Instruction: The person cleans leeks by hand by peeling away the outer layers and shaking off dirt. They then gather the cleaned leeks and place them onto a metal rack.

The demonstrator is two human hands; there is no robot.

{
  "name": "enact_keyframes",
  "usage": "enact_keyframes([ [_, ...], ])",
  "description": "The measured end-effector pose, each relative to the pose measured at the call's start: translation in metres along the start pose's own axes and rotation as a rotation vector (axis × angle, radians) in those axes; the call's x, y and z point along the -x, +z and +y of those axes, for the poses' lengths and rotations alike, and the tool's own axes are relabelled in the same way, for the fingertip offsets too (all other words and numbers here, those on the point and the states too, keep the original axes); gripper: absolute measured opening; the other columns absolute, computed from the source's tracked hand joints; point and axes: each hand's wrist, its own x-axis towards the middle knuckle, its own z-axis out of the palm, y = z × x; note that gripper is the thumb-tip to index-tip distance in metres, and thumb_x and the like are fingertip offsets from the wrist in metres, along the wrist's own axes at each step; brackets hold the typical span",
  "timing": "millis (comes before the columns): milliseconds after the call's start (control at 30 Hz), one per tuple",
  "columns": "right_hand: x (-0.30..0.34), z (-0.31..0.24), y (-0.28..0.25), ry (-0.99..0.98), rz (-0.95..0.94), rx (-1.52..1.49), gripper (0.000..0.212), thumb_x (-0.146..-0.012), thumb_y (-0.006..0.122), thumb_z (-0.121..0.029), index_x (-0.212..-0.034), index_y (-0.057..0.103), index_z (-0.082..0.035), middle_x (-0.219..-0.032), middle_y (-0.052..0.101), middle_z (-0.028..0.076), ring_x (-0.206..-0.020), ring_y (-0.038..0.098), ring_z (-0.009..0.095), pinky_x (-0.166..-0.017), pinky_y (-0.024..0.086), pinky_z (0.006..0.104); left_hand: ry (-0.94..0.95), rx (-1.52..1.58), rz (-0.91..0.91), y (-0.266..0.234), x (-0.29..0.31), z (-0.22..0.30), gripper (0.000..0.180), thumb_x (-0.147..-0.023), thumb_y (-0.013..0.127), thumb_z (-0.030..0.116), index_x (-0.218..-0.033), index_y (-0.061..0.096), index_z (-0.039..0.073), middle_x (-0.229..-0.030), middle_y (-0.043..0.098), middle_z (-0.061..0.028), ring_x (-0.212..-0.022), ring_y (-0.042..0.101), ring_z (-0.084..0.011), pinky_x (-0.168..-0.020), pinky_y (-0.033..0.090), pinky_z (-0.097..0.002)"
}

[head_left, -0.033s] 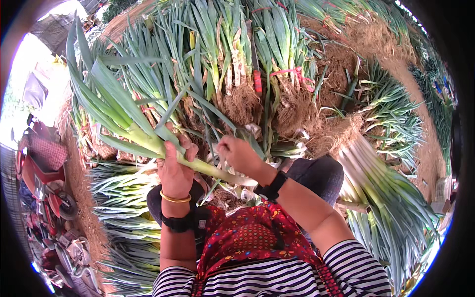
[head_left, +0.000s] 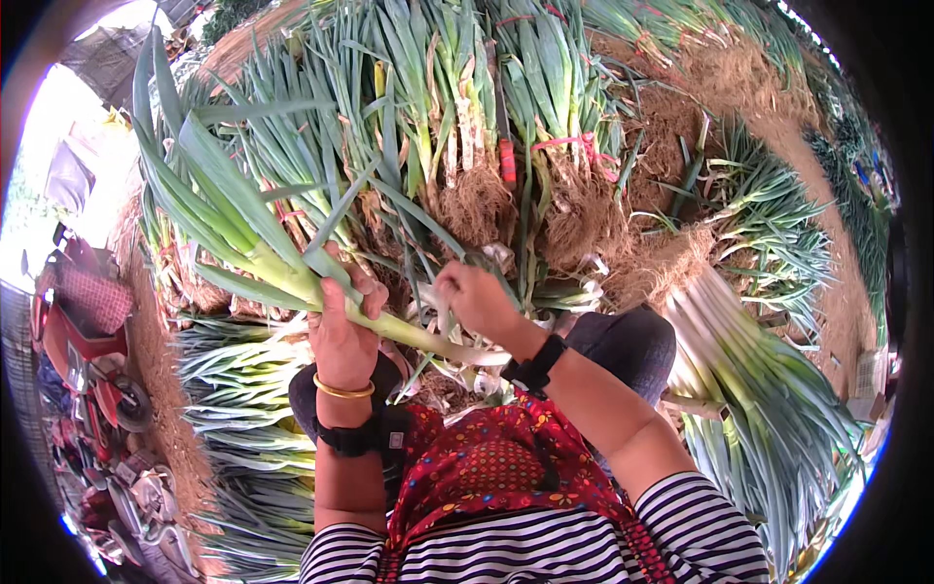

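Note:
Slanting across my lap is a large leek [head_left: 428,334], its green leaves fanned to the upper left and its pale root end toward my right wrist. My left hand [head_left: 345,326] is wrapped round its stalk just below the leaves. Above the pale end, my right hand [head_left: 480,300] is apart from the stalk with its fingers curled shut. A whitish strip shows by its fingertips, but I cannot tell whether they pinch it. Loose peelings and leaf scraps lie below the hands.
Upright rooted leek bundles [head_left: 574,185], tied in pink, stand ahead. A knife-like tool with a red handle [head_left: 507,163] is among them. Trimmed leeks [head_left: 769,360] are heaped at right, more leeks [head_left: 248,399] at left. A red vehicle [head_left: 88,321] stands far left.
My right hand has shifted very slightly up and to the right. The left hand and the leek have hardly moved.

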Motion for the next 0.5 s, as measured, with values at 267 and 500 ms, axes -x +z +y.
enact_keyframes([
  [267, -0.010, 0.083, -0.074, 0.345, 0.732, -0.851, 0.014, -0.088, 0.050, -0.008, -0.098, 0.052, 0.002, -0.077, 0.055, 0.009, -0.062, 0.058, 0.017, -0.055, 0.051, 0.0294, 0.084, -0.101, 0.228, -0.015, 0.001, 0.005, 0.033, -0.090, 0.050, 0.038, -0.108, 0.048, 0.011, -0.080, 0.046, 0.0013, -0.064, 0.043, -0.0086, -0.054, 0.037, -0.0222],
  [500, 0.012, -0.008, -0.001, -0.163, -0.194, -0.013, 0.042, -0.084, 0.053, -0.037, -0.115, 0.050, -0.009, -0.102, 0.058, 0.018, -0.093, 0.057, 0.033, -0.079, 0.046, 0.0382, 0.143, -0.040, 0.288, -0.042, 0.006, -0.001, 0.035, -0.088, 0.052, 0.041, -0.104, 0.050, 0.009, -0.073, 0.044, 0.0031, -0.059, 0.035, -0.0064, -0.053, 0.030, -0.0204],
])
